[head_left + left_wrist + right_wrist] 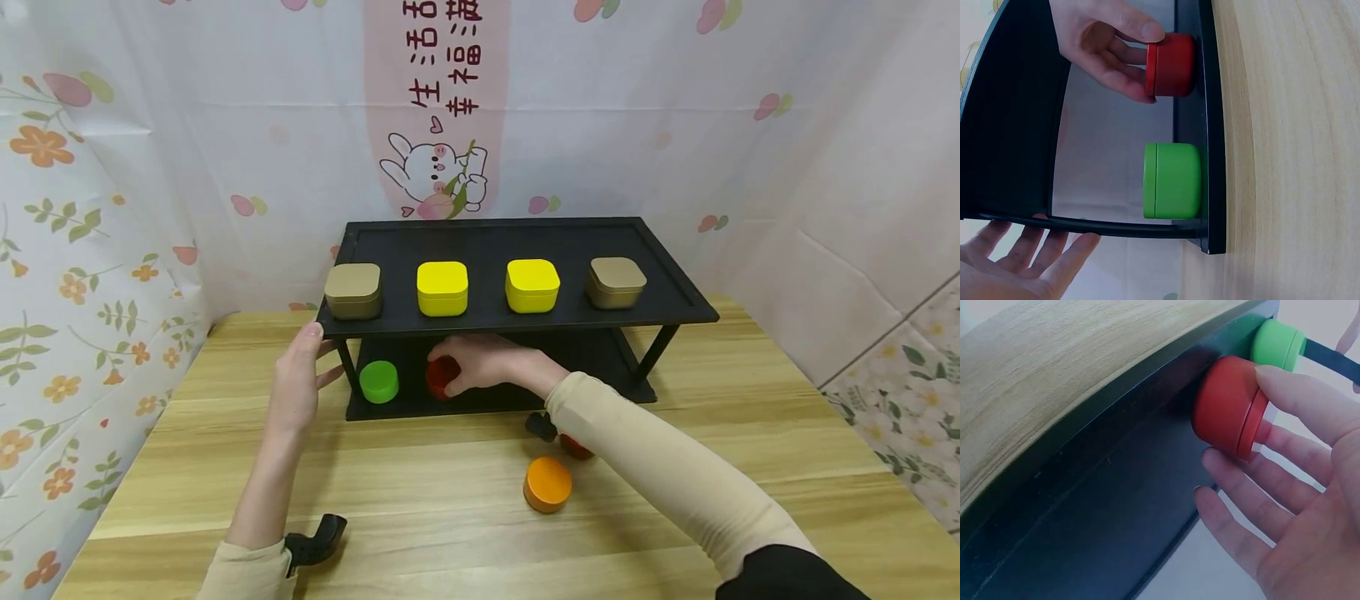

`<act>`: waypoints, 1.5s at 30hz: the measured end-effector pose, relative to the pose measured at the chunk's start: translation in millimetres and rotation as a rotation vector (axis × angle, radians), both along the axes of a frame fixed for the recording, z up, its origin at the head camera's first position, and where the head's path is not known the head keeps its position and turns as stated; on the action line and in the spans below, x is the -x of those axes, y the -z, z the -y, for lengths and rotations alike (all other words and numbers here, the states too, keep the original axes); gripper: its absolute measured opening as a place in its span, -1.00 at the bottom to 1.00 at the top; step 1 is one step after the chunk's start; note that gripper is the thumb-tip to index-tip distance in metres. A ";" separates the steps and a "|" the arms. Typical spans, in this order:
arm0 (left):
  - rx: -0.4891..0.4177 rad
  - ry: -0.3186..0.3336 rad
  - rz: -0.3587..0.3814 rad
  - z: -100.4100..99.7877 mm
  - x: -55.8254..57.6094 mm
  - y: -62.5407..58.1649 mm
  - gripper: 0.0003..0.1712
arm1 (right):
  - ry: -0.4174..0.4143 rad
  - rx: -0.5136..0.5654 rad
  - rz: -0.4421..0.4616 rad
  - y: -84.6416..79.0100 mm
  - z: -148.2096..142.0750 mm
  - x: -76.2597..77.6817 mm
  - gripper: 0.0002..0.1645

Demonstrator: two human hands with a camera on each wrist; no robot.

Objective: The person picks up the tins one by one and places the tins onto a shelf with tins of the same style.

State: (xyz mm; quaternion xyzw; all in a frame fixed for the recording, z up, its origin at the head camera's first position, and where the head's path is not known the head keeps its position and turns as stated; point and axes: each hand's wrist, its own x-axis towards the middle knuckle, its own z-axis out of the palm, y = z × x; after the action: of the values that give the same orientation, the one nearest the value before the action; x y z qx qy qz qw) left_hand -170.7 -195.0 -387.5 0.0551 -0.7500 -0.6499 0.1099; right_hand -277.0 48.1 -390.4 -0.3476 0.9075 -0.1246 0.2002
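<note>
My right hand [491,364] reaches into the lower level of a black two-tier shelf [480,242] and pinches a round red lidded tin [439,379] between thumb and fingers. The right wrist view shows the thumb on the lid edge of the red tin [1225,406], which is at the lower board. Left of it on the same board stands a round green tin [379,382]. At the shelf's left side, my left hand [296,387] touches the frame, its fairly straight fingers [1072,262] against the side post in the left wrist view.
Along the top tier stand two square yellow tins [442,289] between two square brown ones [354,292]. On the wooden table [420,525] in front lies a round orange tin [547,485]. Another red tin [576,448] is partly hidden by the right sleeve. A patterned curtain hangs behind.
</note>
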 end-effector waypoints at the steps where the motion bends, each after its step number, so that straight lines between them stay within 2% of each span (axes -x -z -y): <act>1: 0.000 -0.001 -0.002 -0.3 0.2 -0.1 -0.30 | 0.002 0.000 0.002 -0.1 0.1 0.2 -0.28; 22: 0.006 0.002 -0.013 -1.5 0.3 -0.2 -0.30 | -0.007 -0.005 0.001 -1.1 1.9 0.1 -0.28; 31: 0.028 -0.009 -0.006 -1.8 0.2 0.6 -0.28 | -0.001 0.005 0.037 0.3 0.3 -0.5 -0.22; 45: 0.006 -0.004 -0.004 -2.0 -0.5 0.1 -0.29 | -0.021 0.062 0.051 -6.0 -19.5 -1.4 -0.17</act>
State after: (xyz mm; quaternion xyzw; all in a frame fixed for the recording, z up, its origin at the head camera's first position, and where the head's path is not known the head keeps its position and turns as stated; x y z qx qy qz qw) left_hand -170.2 -193.0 -387.6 0.0549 -0.7515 -0.6477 0.1130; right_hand -275.5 67.6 -384.4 -0.3600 0.8941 -0.1592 0.2136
